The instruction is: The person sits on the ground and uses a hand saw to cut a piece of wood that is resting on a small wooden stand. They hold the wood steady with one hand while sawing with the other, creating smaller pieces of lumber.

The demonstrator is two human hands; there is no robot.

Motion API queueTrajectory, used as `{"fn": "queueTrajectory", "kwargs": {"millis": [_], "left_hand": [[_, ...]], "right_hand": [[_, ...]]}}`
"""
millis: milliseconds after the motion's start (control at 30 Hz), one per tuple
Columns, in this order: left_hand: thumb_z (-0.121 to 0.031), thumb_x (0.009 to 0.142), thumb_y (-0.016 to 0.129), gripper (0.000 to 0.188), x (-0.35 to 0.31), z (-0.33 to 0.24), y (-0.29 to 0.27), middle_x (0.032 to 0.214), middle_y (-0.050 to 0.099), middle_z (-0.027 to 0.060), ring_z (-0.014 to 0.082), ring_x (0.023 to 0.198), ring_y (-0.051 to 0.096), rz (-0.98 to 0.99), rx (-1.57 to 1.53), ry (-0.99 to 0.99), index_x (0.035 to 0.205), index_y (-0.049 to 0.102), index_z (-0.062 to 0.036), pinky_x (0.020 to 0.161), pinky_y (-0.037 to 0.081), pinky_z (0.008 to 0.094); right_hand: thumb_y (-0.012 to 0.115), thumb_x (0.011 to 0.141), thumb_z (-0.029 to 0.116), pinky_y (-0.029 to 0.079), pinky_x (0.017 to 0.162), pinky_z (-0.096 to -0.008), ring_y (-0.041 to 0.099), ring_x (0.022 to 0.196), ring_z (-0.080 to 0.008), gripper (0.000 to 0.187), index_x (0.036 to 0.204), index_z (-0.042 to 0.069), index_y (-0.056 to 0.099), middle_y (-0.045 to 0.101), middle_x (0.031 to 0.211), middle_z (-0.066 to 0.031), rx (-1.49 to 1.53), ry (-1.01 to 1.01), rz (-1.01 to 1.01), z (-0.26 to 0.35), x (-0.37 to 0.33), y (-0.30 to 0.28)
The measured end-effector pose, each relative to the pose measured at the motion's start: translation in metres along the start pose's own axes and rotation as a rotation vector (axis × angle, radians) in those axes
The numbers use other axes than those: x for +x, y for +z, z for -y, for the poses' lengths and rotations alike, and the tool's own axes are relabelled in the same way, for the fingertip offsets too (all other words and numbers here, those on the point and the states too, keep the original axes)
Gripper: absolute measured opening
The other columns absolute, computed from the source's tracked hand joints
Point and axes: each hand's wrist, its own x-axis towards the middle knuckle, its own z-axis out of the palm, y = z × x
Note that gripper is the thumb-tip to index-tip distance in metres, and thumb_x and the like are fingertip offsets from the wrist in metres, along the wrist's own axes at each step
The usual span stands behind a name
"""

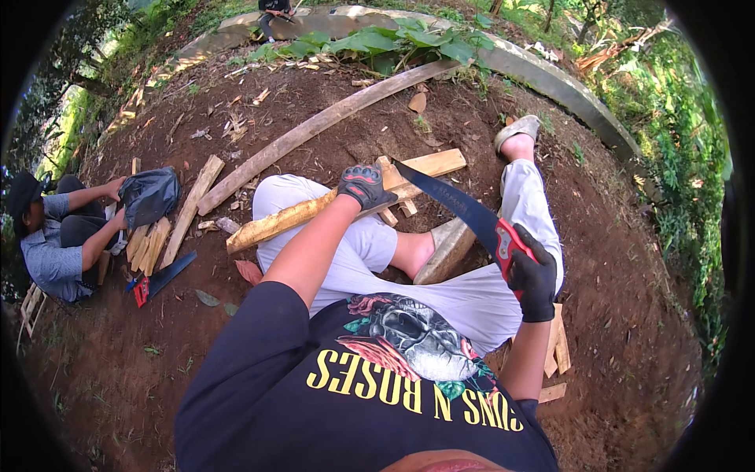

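My left hand [364,186], in a black glove with red marks, grips a long pale wooden plank [287,220] that slants across my bent leg. Under the plank lies a shorter crosswise piece of wood [384,214]. My right hand [532,277], in a dark glove, is closed around the red handle of a curved hand saw [460,203]. The saw's dark blade points up and left, its tip overlapping the plank just right of my left hand. Whether the tip touches the wood I cannot tell.
To the left, a seated person holds a dark plastic bag [149,197] beside stacked wood strips [148,245] and another saw [161,279]. A long board [314,126] lies on the soil ahead. Wood offcuts [557,346] lie by my right side; a low wall [566,86] curves behind.
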Motion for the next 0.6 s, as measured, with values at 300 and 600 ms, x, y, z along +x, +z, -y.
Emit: {"fn": "queueTrajectory", "kwargs": {"millis": [300,600], "left_hand": [[-0.072,0.079,0.074,0.093,0.001,0.0,-0.003,0.13,0.072,0.0224,0.036,0.121,0.07,0.02,-0.012,-0.011,0.142,0.063,-0.0038,0.106,0.054,0.0469],[-0.069,0.08,0.073,0.09,-0.006,-0.001,0.002,0.127,0.074,0.0195,0.0331,0.12,0.07,-0.026,-0.008,0.0,0.14,0.064,-0.0026,0.103,0.054,0.0469]], "right_hand": [[0.071,0.094,0.013,0.047,0.057,-0.0255,0.058,0.061,-0.0043,0.05,0.143,0.004,0.069,0.074,0.089,-0.0025,-0.327,-0.086,-0.013,-0.015,-0.06,0.027],[0.068,0.101,0.024,0.055,0.068,-0.0305,0.067,0.068,-0.014,0.047,0.146,0.011,0.068,0.077,0.093,-0.0112,-0.398,-0.081,0.077,-0.061,0.017,0.1]]}}
